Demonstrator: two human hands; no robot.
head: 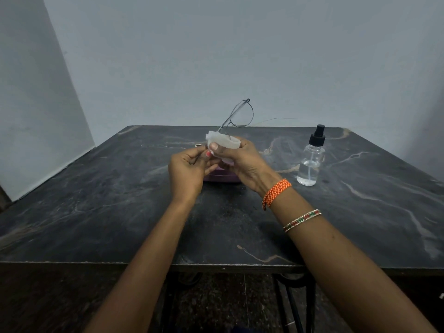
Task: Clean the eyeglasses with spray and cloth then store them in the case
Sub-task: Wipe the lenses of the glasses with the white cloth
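Note:
Thin metal-framed eyeglasses [241, 114] are held up above the middle of the dark table, one lens sticking up in the air. My right hand [240, 162] pinches a white cloth [223, 141] folded around the lower lens. My left hand [189, 169] grips the lower part of the frame or a temple arm beside it. A purple case [222, 177] lies on the table under both hands, mostly hidden by them. A clear spray bottle [311, 159] with a black pump top stands upright to the right of my hands.
The dark marble-patterned table [120, 212] meets a pale wall at the back and left. Its front edge runs across the lower view, with dark floor and metal table legs [295, 306] below. A thin wire [276, 119] lies at the back edge.

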